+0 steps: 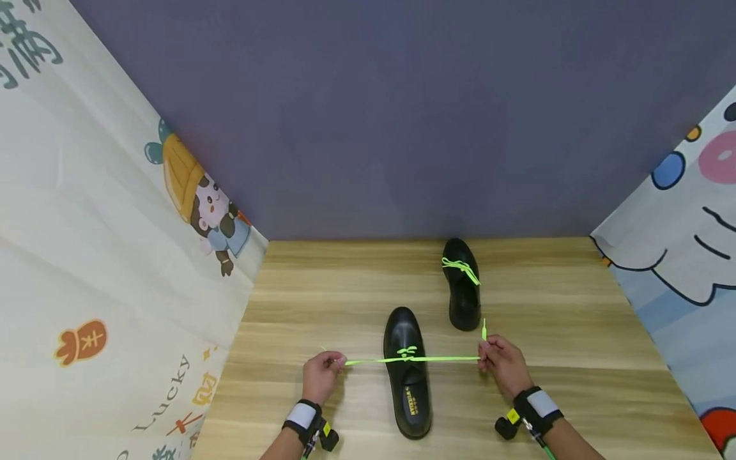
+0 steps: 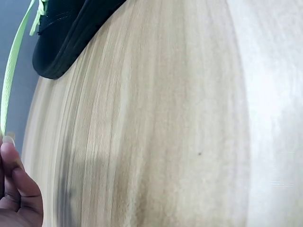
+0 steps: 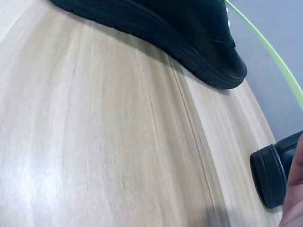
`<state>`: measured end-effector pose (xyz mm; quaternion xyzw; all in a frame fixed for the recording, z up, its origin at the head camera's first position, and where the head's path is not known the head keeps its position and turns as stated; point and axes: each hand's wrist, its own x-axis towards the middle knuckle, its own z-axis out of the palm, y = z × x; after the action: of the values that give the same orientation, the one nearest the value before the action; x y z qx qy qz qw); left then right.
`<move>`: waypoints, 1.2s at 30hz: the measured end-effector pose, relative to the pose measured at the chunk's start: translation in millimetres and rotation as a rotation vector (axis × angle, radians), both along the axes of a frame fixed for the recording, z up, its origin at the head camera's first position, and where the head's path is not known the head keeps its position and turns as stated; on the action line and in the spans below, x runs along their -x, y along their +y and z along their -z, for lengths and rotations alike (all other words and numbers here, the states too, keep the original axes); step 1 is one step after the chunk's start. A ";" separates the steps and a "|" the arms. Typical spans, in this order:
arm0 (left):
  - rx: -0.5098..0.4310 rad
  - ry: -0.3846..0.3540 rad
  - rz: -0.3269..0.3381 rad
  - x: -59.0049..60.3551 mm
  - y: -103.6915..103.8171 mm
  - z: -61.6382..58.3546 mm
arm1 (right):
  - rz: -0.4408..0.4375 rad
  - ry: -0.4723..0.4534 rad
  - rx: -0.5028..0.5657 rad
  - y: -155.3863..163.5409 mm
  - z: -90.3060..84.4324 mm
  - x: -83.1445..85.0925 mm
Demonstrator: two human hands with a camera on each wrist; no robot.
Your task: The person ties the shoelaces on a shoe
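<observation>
Landmark: near shoe (image 1: pixel 409 377), black, flat on the wooden table (image 1: pixel 575 383), toe pointing away from the person.
Lace: green lace (image 1: pixel 443 359) crosses the near shoe's instep at a knot and runs taut and level to both sides.
Left hand: left hand (image 1: pixel 322 375), left of the near shoe, pinches the lace end between fingertips (image 2: pixel 8 150); remaining fingers curled.
Right hand: right hand (image 1: pixel 503 364), right of the near shoe, pinches the other end, a short tail standing up above the grip. Finger detail in the wrist view is too cropped to confirm.
Far shoe: far shoe (image 1: pixel 462 284), beyond and right of the near shoe, laced green, apart from it.
Open room: bare tabletop lies either side of the near shoe.
Edges: purple back wall (image 1: pixel 402 115) beyond the far shoe; printed cloths (image 1: pixel 103 255) bound the table's left and right sides.
</observation>
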<state>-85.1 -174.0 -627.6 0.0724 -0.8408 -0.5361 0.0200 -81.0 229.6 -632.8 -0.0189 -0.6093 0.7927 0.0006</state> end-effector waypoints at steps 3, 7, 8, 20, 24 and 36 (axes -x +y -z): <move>-0.032 -0.022 0.020 -3.8 -2.4 0.9 | 0.003 -0.034 -0.065 1.5 -1.0 -2.9; -0.087 -0.026 0.037 -9.3 -4.3 0.2 | -0.067 -0.057 -0.116 3.4 -5.5 -4.2; -0.079 -0.020 0.039 -9.9 -3.9 -0.5 | -0.087 -0.049 -0.118 3.7 -6.6 -3.8; 0.022 0.254 0.250 5.2 37.1 -18.8 | -0.140 0.216 -0.531 -38.8 -36.4 13.7; 0.117 0.304 0.420 14.3 61.2 -23.5 | -0.304 0.281 -0.636 -64.4 -32.4 18.5; 0.283 0.156 0.642 16.1 80.9 -15.8 | -0.465 0.159 -0.606 -79.5 -25.4 22.6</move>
<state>-101.1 -93.1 -611.8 -0.2402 -0.8825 -0.3974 -0.0753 -103.6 150.0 -607.5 0.1823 -0.8018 0.5549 -0.1265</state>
